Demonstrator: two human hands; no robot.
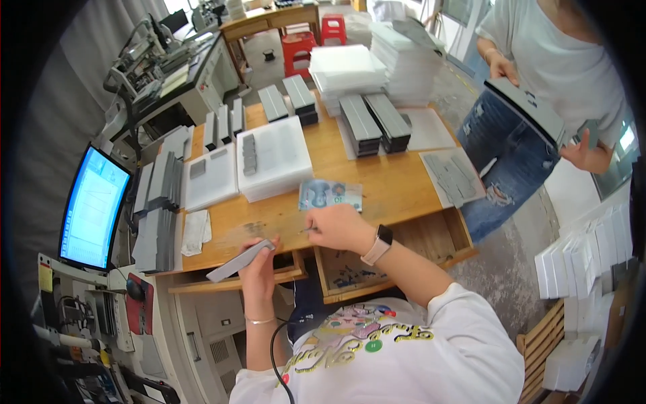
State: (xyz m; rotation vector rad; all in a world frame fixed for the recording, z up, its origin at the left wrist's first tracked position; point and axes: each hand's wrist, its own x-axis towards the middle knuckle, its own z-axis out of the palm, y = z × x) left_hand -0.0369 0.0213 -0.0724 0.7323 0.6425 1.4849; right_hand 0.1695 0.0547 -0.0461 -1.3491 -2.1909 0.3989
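My left hand (257, 273) grips a flat grey bar (235, 262) over the table's front edge, with the bar pointing out to the left. To the right of it, my right hand (340, 227) is closed. Something thin and dark sticks out from its fingertips, too small to name. Just beyond that hand lies a blue-green printed slip (330, 195) that looks like a banknote. An open drawer (393, 252) with small dark bits in it sits below my right forearm. A crumpled white cloth or paper (196, 232) lies left of my left hand.
Stacked grey bars (161, 178) line the table's left side. White sheet stacks (276, 158) and more grey bar piles (360, 124) stand farther back. Loose grey pieces (452, 175) lie at right. Another person (545, 67) stands there holding a grey panel (528, 108). A monitor (94, 209) is at left.
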